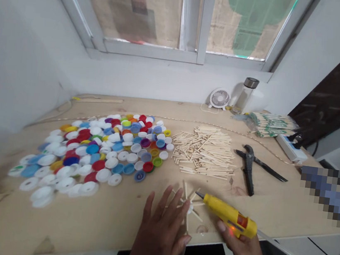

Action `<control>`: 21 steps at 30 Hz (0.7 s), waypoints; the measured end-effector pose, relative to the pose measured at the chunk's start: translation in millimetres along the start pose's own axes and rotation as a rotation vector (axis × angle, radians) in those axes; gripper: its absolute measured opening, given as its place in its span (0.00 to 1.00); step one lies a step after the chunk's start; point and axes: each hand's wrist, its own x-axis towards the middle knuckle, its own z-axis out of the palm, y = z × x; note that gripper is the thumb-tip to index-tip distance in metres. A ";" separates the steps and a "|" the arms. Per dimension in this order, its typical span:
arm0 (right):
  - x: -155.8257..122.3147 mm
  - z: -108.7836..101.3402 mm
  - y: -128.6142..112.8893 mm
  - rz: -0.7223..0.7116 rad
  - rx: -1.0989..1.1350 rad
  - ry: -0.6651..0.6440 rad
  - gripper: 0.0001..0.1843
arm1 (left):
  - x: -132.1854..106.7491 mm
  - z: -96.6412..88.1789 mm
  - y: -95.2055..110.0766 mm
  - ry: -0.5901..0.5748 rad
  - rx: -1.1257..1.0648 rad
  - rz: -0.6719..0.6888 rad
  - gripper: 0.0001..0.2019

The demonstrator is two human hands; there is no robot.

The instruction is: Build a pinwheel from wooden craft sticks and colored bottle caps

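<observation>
My right hand (243, 252) is wrapped round the grip of a yellow hot glue gun (227, 214), with a glue stick (284, 248) jutting from its back end. The gun's dark nozzle points left, beside a star-shaped figure of thin wooden sticks (197, 215) near the table's front edge. A small whitish blob marks the middle of that star. My left hand (161, 231) lies palm down over the star's left side with its fingers stretched and apart, hiding part of the sticks. Whether the fingertips press on the sticks or on the table, I cannot tell.
Many coloured bottle caps (100, 152) spread across the left of the table. A heap of short wooden sticks (207, 153) lies behind the star. Pliers (249, 167), a power strip (291, 147), bagged sticks (272, 125), a glass bottle (245, 96) and a small fan (219, 98) occupy the right.
</observation>
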 end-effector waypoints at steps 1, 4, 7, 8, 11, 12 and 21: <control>0.1 0.5 -0.7 0.002 0.005 -0.002 0.22 | 0.7 -0.4 0.6 0.001 -0.005 -0.002 0.31; -0.1 1.7 -2.4 -0.016 0.000 -0.022 0.23 | 2.4 -3.6 2.8 0.024 -0.048 -0.015 0.30; -0.3 -0.1 -1.7 -0.017 -0.037 -0.041 0.22 | 0.5 -10.1 3.2 0.098 -0.112 -0.088 0.25; -0.2 -1.7 -0.9 -0.015 -0.052 -0.047 0.22 | -1.2 -12.8 2.6 0.129 -0.127 -0.113 0.22; 0.2 -9.0 0.0 -0.028 -0.111 -0.068 0.20 | -7.1 -19.8 0.8 0.221 -0.140 -0.179 0.11; 0.3 -11.7 -1.3 -0.043 -0.157 -0.086 0.20 | -8.5 -21.2 0.8 0.249 -0.144 -0.204 0.08; 0.4 -14.1 -39.6 -0.384 -0.752 -0.308 0.13 | -4.0 -14.4 6.8 0.263 -0.109 -0.267 0.03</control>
